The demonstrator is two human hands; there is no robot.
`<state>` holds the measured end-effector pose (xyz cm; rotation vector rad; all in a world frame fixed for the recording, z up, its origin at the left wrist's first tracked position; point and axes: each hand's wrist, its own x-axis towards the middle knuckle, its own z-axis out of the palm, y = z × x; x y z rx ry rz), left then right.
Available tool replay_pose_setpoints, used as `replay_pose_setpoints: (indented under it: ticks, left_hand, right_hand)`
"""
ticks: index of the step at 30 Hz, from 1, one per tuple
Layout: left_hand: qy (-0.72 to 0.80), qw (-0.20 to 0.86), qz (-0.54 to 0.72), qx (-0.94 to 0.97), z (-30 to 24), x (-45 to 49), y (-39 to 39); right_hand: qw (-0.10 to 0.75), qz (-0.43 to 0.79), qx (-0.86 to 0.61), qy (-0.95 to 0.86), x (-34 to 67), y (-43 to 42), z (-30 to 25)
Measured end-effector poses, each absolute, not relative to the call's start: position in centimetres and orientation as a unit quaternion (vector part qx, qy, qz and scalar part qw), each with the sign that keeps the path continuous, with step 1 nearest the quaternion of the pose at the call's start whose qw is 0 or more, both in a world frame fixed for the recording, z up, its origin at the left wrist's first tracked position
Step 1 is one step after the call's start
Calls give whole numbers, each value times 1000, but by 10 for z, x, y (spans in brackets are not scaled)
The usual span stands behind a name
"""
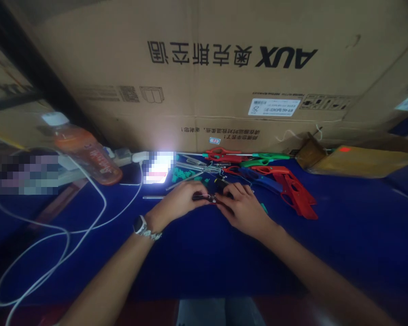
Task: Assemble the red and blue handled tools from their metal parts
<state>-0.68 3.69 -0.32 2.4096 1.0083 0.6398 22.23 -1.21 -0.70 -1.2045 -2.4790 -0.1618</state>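
In the middle of the blue table, my left hand [185,199] is closed round a long-nosed lighter, whose thin metal tube [152,197] sticks out to the left. Against the lighter's small dark and reddish end [212,198] press the fingers of my right hand [241,203], which is closed too. Fine details between the fingertips are too small to make out. A yellow and black handle-like thing [221,182] shows just beyond my right fingers. Behind both hands lie small green plastic parts [183,174] and several metal tubes [204,168].
Red lighter shells [295,192], a blue one [263,179] and a green one [268,159] lie at the right. Leftward are a lit phone [159,167], an orange drink bottle [88,151] and a looped white cable [104,203]. A large cardboard box [197,99] walls the back.
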Motion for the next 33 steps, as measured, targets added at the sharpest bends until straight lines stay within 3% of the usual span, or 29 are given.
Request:
replay_pose_setpoints:
  ticks: [12, 33]
  left_hand:
    - [402, 256, 242, 845, -6, -7, 38]
    - [376, 279, 251, 847, 3, -9, 34]
  right_hand:
    - [306, 26, -454, -836, 211, -12, -9]
    - [293, 136, -460, -827, 209, 4, -5]
